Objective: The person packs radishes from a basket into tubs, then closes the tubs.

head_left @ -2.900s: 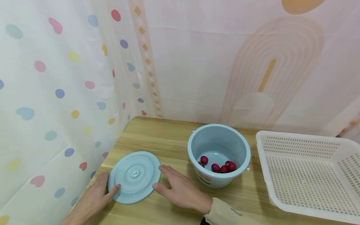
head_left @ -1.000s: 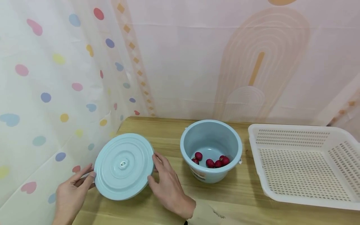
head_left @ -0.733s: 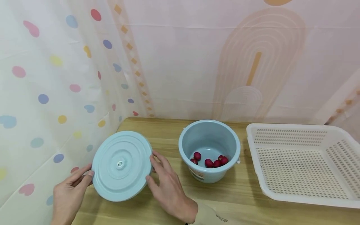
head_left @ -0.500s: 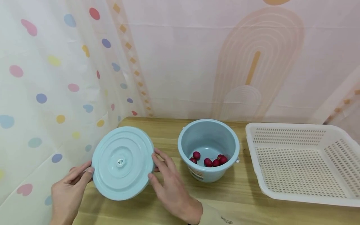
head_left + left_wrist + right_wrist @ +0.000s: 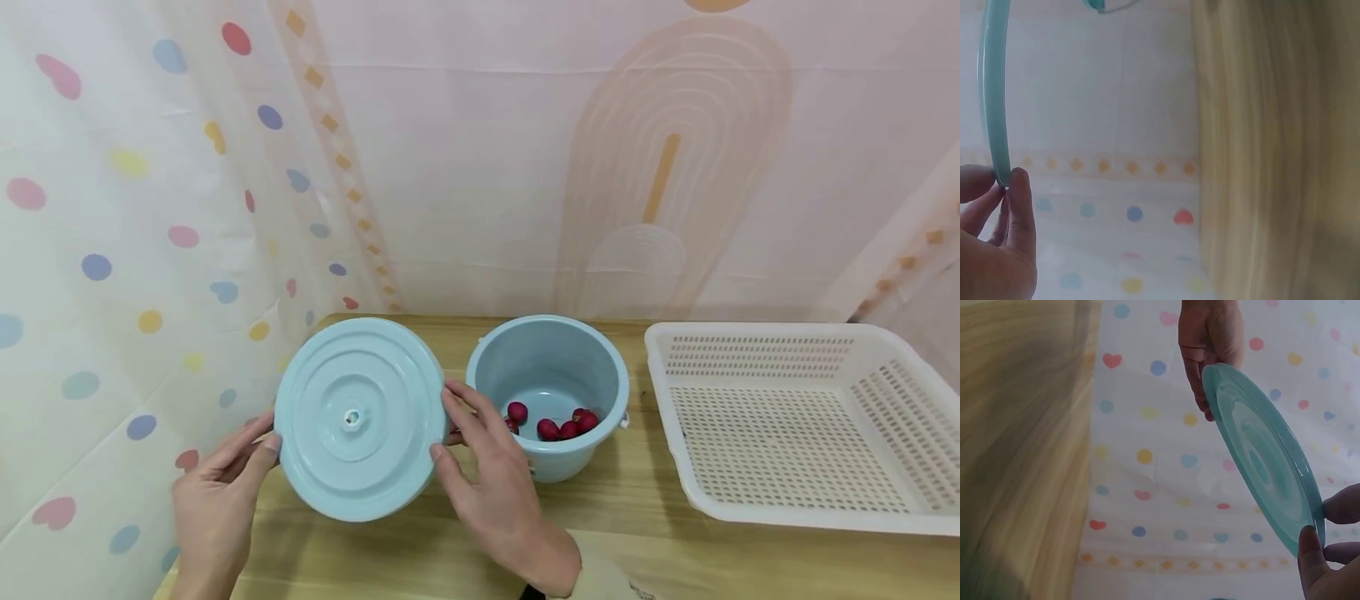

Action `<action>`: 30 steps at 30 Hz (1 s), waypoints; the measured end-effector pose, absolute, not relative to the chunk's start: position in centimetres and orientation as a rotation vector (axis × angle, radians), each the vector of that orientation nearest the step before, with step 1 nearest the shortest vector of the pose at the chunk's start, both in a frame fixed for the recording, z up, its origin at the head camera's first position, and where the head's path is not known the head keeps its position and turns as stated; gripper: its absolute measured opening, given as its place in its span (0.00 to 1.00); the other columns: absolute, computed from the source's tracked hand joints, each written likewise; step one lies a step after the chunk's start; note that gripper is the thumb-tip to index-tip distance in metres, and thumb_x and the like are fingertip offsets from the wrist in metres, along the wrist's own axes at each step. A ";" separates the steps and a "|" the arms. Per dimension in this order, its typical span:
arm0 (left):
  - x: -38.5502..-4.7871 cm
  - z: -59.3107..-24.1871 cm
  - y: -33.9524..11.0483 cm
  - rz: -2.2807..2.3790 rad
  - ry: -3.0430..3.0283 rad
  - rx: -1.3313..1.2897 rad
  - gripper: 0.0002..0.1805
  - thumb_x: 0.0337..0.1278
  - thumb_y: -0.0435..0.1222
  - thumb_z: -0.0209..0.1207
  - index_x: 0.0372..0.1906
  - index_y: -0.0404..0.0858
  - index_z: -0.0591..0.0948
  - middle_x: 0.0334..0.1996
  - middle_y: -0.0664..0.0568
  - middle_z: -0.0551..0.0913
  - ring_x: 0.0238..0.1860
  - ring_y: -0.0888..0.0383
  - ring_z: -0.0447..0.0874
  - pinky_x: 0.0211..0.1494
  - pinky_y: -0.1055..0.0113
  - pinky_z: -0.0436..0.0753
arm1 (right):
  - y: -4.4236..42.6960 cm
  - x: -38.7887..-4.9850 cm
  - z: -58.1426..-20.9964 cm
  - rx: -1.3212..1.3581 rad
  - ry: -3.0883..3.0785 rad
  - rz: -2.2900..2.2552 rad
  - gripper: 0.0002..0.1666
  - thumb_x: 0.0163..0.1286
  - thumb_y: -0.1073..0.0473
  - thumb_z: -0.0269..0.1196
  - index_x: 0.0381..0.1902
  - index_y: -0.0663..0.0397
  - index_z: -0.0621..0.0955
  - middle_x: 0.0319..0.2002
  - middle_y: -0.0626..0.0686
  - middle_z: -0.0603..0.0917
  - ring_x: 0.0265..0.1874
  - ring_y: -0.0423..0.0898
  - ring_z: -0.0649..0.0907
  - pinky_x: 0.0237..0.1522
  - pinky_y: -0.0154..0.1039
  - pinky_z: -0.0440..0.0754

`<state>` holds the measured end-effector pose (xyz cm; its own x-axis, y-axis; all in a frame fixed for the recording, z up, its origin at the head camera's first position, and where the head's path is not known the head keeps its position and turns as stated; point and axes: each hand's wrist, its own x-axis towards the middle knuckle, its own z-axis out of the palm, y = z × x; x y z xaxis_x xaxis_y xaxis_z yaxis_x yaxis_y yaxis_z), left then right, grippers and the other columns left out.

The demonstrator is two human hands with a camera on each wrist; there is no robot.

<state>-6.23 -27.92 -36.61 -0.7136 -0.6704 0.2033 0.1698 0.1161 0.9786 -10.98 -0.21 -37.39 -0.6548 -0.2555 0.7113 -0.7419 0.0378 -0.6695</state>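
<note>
A round light-blue lid (image 5: pixel 322 467) is held up off the table, tilted, between both hands. My left hand (image 5: pixel 217 508) pinches its left edge, thumb on top and fingers beneath; the left wrist view shows the lid's thin rim (image 5: pixel 996 106) between thumb and fingers. On the opposite edge, my right hand (image 5: pixel 498 500) grips with thumb and fingers. In the right wrist view the lid's underside (image 5: pixel 1266 462) faces the camera. Just right of the lid stands a light-blue bucket (image 5: pixel 551 354) holding several red radishes (image 5: pixel 549 429); my right hand's fingers hide a bit of its left side.
A white perforated plastic basket (image 5: pixel 780 442) stands on the right of the wooden table (image 5: pixel 645 500). Patterned curtains (image 5: pixel 465 167) hang behind and to the left of the table, close to my left hand.
The lid lay on the table between my hands; both hands took its edges, raised and tilted it. Over the last half second it moved right, towards the bucket. The head view shifted slightly.
</note>
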 end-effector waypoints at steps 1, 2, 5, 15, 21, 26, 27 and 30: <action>-6.3 -36.6 -27.6 -1.674 -1.747 0.471 0.18 0.59 0.23 0.68 0.55 0.26 0.86 0.40 0.55 0.92 0.35 0.64 0.90 0.44 0.77 0.85 | 0.0 -11.0 -37.3 1.003 -1.923 1.650 0.34 0.69 0.72 0.66 0.72 0.68 0.72 0.73 0.58 0.70 0.51 0.47 0.84 0.52 0.35 0.84; -6.4 -36.6 -27.4 -1.683 -1.734 0.452 0.18 0.59 0.23 0.68 0.55 0.25 0.85 0.39 0.54 0.92 0.35 0.64 0.90 0.45 0.77 0.85 | 0.3 -10.9 -37.2 1.001 -1.921 1.645 0.34 0.68 0.72 0.66 0.72 0.68 0.72 0.73 0.58 0.70 0.51 0.47 0.84 0.52 0.35 0.85; -6.7 -36.5 -26.6 -1.703 -1.716 0.397 0.18 0.59 0.21 0.67 0.55 0.22 0.84 0.38 0.52 0.92 0.35 0.63 0.91 0.45 0.75 0.85 | 1.0 -11.0 -36.9 1.002 -1.900 1.640 0.34 0.68 0.74 0.66 0.71 0.69 0.72 0.73 0.60 0.70 0.51 0.48 0.84 0.51 0.35 0.85; -7.7 -35.9 -24.2 -1.759 -1.743 0.303 0.16 0.61 0.22 0.66 0.54 0.22 0.84 0.39 0.49 0.92 0.32 0.61 0.90 0.42 0.72 0.87 | 3.8 -11.8 -36.2 0.972 -1.824 1.567 0.34 0.63 0.80 0.65 0.68 0.72 0.75 0.68 0.65 0.75 0.44 0.51 0.87 0.45 0.37 0.88; -8.2 -36.1 -22.6 -1.773 -1.782 0.250 0.15 0.61 0.22 0.66 0.53 0.22 0.85 0.41 0.49 0.91 0.32 0.59 0.90 0.43 0.69 0.88 | 5.7 -12.0 -36.0 0.895 -1.873 1.563 0.33 0.64 0.78 0.65 0.68 0.68 0.77 0.69 0.60 0.76 0.41 0.49 0.87 0.42 0.32 0.86; -8.7 -36.2 -21.5 -1.779 -1.822 0.240 0.15 0.61 0.22 0.66 0.53 0.23 0.85 0.43 0.48 0.90 0.35 0.59 0.90 0.44 0.68 0.88 | 7.1 -12.4 -36.0 0.858 -1.910 1.597 0.31 0.66 0.78 0.65 0.68 0.68 0.77 0.69 0.59 0.76 0.42 0.49 0.88 0.40 0.32 0.86; -8.8 -36.3 -21.2 -1.781 -1.831 0.232 0.15 0.61 0.22 0.66 0.53 0.24 0.85 0.45 0.48 0.90 0.36 0.59 0.90 0.44 0.67 0.88 | 7.4 -12.5 -36.0 0.849 -1.915 1.604 0.31 0.66 0.78 0.65 0.68 0.68 0.77 0.69 0.59 0.77 0.42 0.48 0.88 0.40 0.32 0.87; -9.3 -36.3 -20.6 -1.775 -1.879 0.214 0.15 0.62 0.23 0.66 0.54 0.26 0.86 0.47 0.49 0.89 0.38 0.59 0.90 0.45 0.67 0.88 | 8.3 -12.8 -35.9 0.809 -1.933 1.618 0.30 0.66 0.78 0.65 0.67 0.68 0.78 0.69 0.58 0.77 0.44 0.47 0.88 0.39 0.31 0.86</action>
<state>-9.31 -20.55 -36.34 -0.8411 -0.4672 0.2724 0.2455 0.1189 0.9621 -12.83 8.32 -35.93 -0.7047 -0.1295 0.6976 -0.7094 0.1218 -0.6942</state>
